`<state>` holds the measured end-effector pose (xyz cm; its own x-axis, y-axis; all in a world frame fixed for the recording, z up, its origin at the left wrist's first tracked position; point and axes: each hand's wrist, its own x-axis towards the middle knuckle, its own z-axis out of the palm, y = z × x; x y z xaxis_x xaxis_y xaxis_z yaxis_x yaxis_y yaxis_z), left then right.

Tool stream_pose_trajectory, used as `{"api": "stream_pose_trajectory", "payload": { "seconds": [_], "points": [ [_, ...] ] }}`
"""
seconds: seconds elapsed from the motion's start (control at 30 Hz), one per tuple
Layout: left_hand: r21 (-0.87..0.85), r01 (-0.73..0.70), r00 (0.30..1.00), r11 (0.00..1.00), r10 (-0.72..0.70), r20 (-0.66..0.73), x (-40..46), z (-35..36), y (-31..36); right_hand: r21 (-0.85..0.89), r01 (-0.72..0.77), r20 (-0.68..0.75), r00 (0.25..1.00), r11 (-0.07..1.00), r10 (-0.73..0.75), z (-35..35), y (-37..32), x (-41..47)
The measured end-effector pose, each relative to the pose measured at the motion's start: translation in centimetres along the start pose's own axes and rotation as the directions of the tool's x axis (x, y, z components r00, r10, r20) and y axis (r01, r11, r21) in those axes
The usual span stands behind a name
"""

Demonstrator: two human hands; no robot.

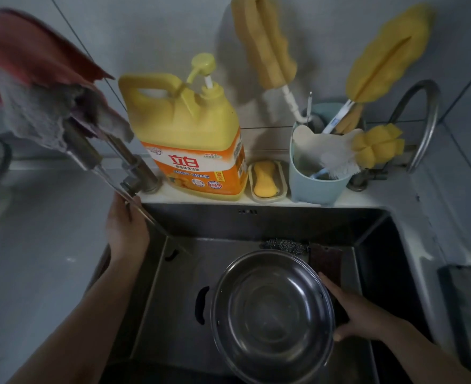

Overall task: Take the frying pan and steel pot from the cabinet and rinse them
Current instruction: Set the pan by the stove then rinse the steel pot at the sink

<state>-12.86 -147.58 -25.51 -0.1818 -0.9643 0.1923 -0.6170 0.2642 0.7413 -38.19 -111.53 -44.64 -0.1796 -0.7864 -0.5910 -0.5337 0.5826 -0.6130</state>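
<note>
The sink [256, 225] holds the steel pot [273, 314], tilted on its side with its mouth facing up at the camera. The right hand [359, 311] has its grip closed on the pot's right handle. The left hand [126, 225] is at the tap lever [129, 187] — its grip looks closed, though partly hidden. Opened hard, the tap could splash water off the angled steel onto the counter [40, 245] — or a wet handle could slip.

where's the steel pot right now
In the head view the steel pot sits low in the sink, right of centre, with the right hand on its right rim and a steel-wool scourer just behind it.
</note>
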Motion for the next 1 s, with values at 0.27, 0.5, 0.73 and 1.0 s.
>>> {"api": "stream_pose_trajectory", "payload": {
  "seconds": [0.27, 0.5, 0.73, 1.0],
  "points": [
    [-0.066, -0.013, 0.997, 0.998, 0.018, 0.069, -0.3, 1.3, 1.0, -0.004, -0.011, -0.018, 1.0, 1.0, 0.01, 0.2, 0.1, -0.1],
    [0.156, -0.094, 0.888, 0.983, 0.011, 0.46, -7.4, 3.5, -4.8, 0.026, -0.012, -0.036, 0.999, 1.0, 0.013, 0.2, -0.7, -0.8],
    [0.41, -0.625, 0.396, 0.665, -0.182, 0.9, -12.3, 6.0, -11.5, -0.029, -0.048, -0.036, 0.998, 0.998, 0.047, 0.5, -1.2, -1.1],
    [0.173, -0.673, 0.325, 0.719, 0.077, 0.943, -11.9, 8.2, -11.6, -0.058, -0.054, -0.113, 0.993, 0.997, 0.047, 2.0, -1.1, -1.0]
  ]
}}
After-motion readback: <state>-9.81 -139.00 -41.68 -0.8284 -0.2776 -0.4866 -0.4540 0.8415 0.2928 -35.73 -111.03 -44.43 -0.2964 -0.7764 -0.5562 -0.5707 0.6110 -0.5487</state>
